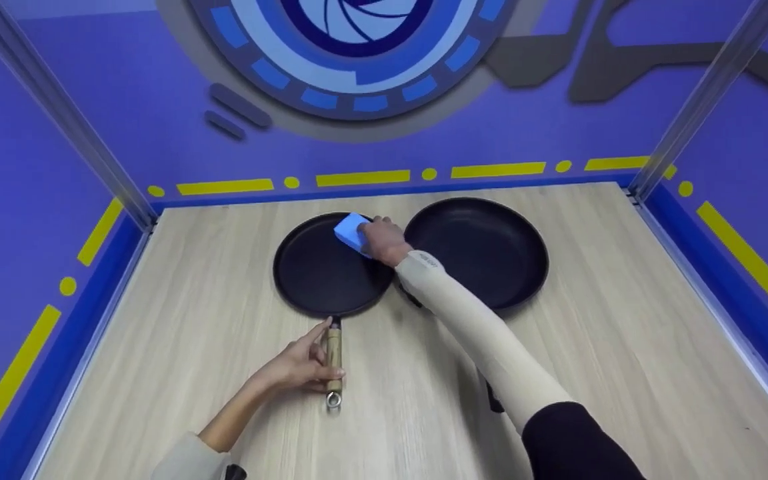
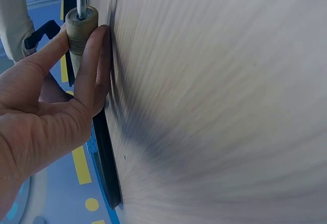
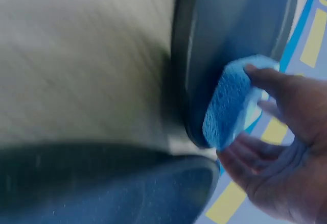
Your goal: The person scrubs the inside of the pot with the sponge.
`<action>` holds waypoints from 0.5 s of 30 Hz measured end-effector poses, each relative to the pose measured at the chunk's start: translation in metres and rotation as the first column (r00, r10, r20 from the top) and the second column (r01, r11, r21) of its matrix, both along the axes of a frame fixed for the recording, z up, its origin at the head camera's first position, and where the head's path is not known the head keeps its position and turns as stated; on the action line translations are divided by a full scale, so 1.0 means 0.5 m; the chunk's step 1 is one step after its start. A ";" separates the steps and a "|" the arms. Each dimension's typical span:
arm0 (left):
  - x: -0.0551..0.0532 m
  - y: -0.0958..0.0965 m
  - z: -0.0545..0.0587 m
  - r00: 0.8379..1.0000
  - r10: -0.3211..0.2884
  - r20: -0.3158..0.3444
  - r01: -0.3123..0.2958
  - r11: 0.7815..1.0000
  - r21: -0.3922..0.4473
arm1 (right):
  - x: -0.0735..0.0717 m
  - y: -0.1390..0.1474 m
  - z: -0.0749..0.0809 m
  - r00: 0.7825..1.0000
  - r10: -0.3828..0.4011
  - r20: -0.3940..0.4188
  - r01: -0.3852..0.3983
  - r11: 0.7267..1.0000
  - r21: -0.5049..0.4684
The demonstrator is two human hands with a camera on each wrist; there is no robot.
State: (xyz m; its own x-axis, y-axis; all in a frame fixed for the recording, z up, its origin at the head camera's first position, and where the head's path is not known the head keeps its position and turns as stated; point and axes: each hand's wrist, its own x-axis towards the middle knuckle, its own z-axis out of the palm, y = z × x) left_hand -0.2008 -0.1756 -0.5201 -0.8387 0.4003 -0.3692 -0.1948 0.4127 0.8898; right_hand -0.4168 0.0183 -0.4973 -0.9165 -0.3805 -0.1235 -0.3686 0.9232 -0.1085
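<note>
A flat black pan (image 1: 321, 273) lies on the wooden table, its handle pointing toward the person. My left hand (image 1: 303, 363) grips that wooden handle (image 1: 335, 350) between thumb and fingers; the metal ring at its end shows in the left wrist view above the hand (image 2: 51, 106). My right hand (image 1: 384, 240) pinches a blue sponge (image 1: 352, 232) at the pan's far right rim. In the right wrist view the sponge (image 3: 235, 101) overlaps the pan's inner face, with thumb on one side and fingers on the other.
A larger, deeper black frying pan (image 1: 484, 253) stands close on the right, partly hidden by the right forearm; the end of its dark handle (image 1: 495, 400) shows below the sleeve. Blue printed walls (image 1: 384, 157) enclose the table (image 1: 204, 267) at the back and both sides.
</note>
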 end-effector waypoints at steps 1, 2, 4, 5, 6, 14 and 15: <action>0.004 -0.001 0.001 1.000 0.000 0.000 0.000 1.000 0.000 | 0.005 -0.006 -0.002 1.000 -0.019 -0.013 0.019 1.000 0.008; 0.006 -0.002 0.001 1.000 0.000 0.002 0.000 1.000 0.002 | 0.009 -0.012 -0.002 0.999 -0.039 -0.021 0.039 0.999 0.015; 0.010 -0.003 0.003 1.000 -0.002 0.006 0.002 1.000 -0.009 | 0.017 -0.020 -0.001 0.997 -0.075 -0.035 0.077 0.996 0.044; 0.011 -0.004 0.003 1.000 -0.002 0.009 0.002 1.000 -0.012 | 0.022 -0.023 0.000 0.995 -0.094 -0.042 0.096 0.994 0.056; 0.011 -0.004 0.003 1.000 -0.005 0.011 0.005 1.000 -0.015 | 0.026 -0.024 0.000 0.993 -0.111 -0.049 0.114 0.991 0.064; 0.002 0.001 -0.001 1.000 -0.012 0.022 0.012 1.000 -0.026 | 0.077 -0.007 0.008 0.994 -0.096 -0.043 0.099 0.991 0.093; 0.000 0.003 -0.001 1.000 -0.017 0.021 0.017 1.000 -0.024 | 0.085 -0.004 0.010 0.996 -0.077 -0.032 0.080 0.992 0.098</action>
